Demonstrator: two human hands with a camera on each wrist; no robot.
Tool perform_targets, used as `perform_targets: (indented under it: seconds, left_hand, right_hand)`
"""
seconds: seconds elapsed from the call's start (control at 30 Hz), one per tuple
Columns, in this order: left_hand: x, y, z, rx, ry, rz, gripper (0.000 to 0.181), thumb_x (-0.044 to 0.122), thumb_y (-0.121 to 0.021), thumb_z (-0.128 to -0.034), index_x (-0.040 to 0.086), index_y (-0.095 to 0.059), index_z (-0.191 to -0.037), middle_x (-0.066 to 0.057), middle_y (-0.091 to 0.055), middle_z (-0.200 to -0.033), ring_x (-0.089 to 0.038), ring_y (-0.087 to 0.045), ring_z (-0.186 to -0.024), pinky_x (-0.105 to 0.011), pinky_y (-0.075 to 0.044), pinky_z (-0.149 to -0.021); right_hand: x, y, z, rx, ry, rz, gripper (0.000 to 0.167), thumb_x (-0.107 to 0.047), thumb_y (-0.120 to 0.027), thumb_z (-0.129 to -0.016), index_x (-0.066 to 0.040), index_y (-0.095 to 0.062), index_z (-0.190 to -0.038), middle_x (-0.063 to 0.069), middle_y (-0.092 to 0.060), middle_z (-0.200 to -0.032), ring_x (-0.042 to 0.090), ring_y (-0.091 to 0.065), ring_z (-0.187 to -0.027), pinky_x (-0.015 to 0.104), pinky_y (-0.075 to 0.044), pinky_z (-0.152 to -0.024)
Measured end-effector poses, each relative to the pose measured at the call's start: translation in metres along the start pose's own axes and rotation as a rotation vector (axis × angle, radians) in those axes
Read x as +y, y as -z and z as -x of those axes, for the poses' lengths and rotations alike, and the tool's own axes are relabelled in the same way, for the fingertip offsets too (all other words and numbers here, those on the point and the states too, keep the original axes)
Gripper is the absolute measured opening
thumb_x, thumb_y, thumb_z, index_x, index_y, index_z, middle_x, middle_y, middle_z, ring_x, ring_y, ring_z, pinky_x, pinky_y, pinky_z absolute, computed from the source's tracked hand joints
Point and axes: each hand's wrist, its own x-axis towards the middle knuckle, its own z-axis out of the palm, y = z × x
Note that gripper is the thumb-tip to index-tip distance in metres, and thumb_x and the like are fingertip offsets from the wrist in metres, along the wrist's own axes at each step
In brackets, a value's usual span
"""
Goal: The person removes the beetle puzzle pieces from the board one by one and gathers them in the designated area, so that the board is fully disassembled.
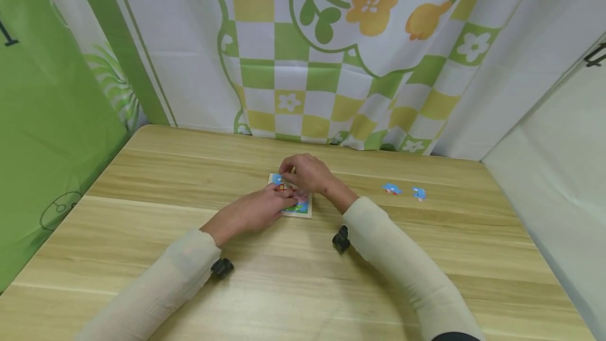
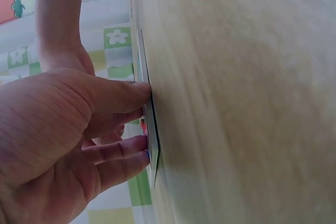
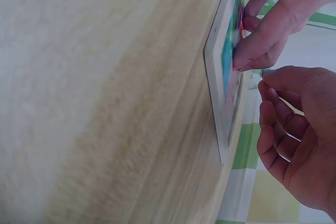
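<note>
A small picture puzzle board (image 1: 304, 211) with a pale wooden rim lies flat on the table, partly hidden under both hands. My left hand (image 1: 258, 208) rests on it; in the left wrist view the fingertips (image 2: 139, 156) touch its picture side and the thumb lies at its edge. Over the board's far part, my right hand (image 1: 307, 173) pinches a small puzzle piece (image 3: 266, 72) between thumb and forefinger. Only a sliver of that piece shows, and its picture is hidden. The other right fingers are loosely curled, as the right wrist view shows.
Two loose blue puzzle pieces, one with some red (image 1: 392, 189) and one with a pale tip (image 1: 418, 193), lie to the right on the wooden table (image 1: 284, 288). A checked, flowered curtain (image 1: 322, 83) hangs behind the table's far edge.
</note>
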Motion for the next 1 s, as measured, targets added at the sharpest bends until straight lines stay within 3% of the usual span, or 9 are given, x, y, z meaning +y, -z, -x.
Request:
perform_targets:
  seconds: [0.4,0.9,1.0]
  left_hand:
    - [-0.0002,0.0001,-0.001,-0.01,0.018,0.11,0.053,0.001,-0.059,-0.1033,0.012,-0.051,-0.155,-0.016,-0.048,-0.157,-0.034,-0.043,-0.146,-0.054,-0.035,-0.118]
    - [-0.0002,0.0011,0.0012,-0.025,0.019,0.1,0.054,-0.001,-0.056,-0.1038,0.012,-0.049,-0.156,-0.015,-0.045,-0.159,-0.034,-0.044,-0.145,-0.054,-0.036,-0.117]
    - [-0.0003,0.0012,0.0025,-0.024,0.018,0.06,0.049,0.002,-0.059,-0.1037,0.008,-0.053,-0.152,-0.016,-0.049,-0.157,-0.033,-0.05,-0.139,-0.05,-0.04,-0.113]
  right_hand:
    - [-0.0023,0.002,0.0018,0.023,0.029,-0.037,0.014,-0.015,-0.065,-0.1,-0.013,-0.079,-0.101,-0.002,-0.077,-0.097,0.013,-0.067,-0.085,0.035,-0.054,-0.078]
    - [-0.0023,0.0037,0.0018,0.005,0.024,-0.068,0.013,-0.014,-0.064,-0.102,-0.012,-0.077,-0.103,0.002,-0.076,-0.102,0.016,-0.067,-0.088,0.036,-0.053,-0.081]
    - [-0.002,0.004,0.0011,0.002,0.018,-0.076,0.012,-0.015,-0.065,-0.102,-0.012,-0.077,-0.103,0.001,-0.076,-0.102,0.016,-0.066,-0.089,0.036,-0.052,-0.082]
